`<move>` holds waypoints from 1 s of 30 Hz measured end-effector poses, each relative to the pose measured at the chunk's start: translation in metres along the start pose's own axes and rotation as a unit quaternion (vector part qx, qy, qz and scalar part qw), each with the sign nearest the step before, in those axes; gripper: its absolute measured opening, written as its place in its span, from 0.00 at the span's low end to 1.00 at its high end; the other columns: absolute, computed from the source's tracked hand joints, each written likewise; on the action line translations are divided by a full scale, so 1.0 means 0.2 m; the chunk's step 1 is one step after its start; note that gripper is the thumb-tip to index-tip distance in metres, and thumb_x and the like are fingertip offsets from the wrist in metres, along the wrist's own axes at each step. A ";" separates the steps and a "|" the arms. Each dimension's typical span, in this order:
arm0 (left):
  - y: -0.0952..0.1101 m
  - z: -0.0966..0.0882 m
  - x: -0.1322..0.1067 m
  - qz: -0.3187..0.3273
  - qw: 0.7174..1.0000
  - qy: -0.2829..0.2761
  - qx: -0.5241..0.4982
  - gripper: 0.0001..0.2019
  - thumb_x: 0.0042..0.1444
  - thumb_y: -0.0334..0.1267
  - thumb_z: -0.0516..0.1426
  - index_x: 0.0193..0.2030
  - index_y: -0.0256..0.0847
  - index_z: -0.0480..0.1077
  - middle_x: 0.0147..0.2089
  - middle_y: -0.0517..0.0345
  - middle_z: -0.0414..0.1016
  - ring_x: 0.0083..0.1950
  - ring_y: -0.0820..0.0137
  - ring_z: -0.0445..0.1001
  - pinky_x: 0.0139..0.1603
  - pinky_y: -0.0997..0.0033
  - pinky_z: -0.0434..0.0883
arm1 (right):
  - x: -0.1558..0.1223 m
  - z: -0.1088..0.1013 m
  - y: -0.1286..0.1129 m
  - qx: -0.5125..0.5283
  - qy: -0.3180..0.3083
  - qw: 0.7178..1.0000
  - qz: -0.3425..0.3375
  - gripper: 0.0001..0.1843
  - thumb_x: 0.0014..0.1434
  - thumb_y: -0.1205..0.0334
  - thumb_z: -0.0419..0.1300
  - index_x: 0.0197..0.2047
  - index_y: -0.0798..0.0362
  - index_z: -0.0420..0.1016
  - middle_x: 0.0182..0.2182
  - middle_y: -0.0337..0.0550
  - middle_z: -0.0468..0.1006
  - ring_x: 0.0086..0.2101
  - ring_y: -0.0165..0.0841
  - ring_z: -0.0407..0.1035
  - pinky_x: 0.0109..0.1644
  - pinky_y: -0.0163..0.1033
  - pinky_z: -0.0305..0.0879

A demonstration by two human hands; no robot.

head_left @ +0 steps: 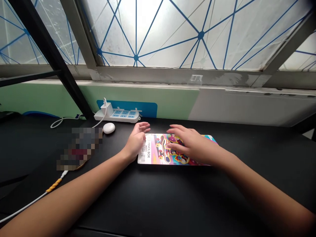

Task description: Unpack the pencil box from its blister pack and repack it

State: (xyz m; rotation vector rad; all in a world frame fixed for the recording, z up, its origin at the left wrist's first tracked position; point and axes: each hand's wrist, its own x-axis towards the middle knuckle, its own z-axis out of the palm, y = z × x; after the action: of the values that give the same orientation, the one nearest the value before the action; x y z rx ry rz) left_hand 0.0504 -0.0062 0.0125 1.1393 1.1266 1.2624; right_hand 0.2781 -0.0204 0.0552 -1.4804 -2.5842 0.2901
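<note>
A flat, brightly printed pencil box (160, 158) lies on the black table, with a white "PENCIL BOX" label and a barcode on its left end. Pictures of a skateboard and other colourful shapes cover its face. My left hand (135, 143) rests against the box's left end, thumb by the upper left corner and fingers loosely stretched past it. Over the middle and right of the box lies my right hand (191, 143), its fingers apart and pointing left. That hand hides part of the printed face; whether its fingertips press on the box is hard to see.
A white power strip (125, 116) with a plugged-in charger stands against the wall. Nearer are a white rounded case (109, 128) and a pixelated object (79, 149) with a white cable (29, 205). A black slanted frame bar (49, 49) crosses the left side.
</note>
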 end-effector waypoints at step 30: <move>0.03 -0.04 0.08 -0.085 0.985 0.035 -0.146 0.21 0.70 0.51 0.48 0.37 0.38 0.72 0.42 0.49 0.83 0.34 0.65 0.81 0.38 0.66 0.77 | -0.13 0.06 0.06 -0.131 0.287 0.948 -0.034 0.22 0.67 0.39 0.56 0.44 0.51 0.73 0.44 0.55 0.77 0.41 0.46 0.73 0.47 0.49 0.68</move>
State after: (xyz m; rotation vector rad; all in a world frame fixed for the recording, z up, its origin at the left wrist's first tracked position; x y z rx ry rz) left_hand 0.0414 0.0108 0.0177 0.7693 1.0267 1.2907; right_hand 0.2992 -0.0385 0.0398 -1.2914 -2.2378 -0.4484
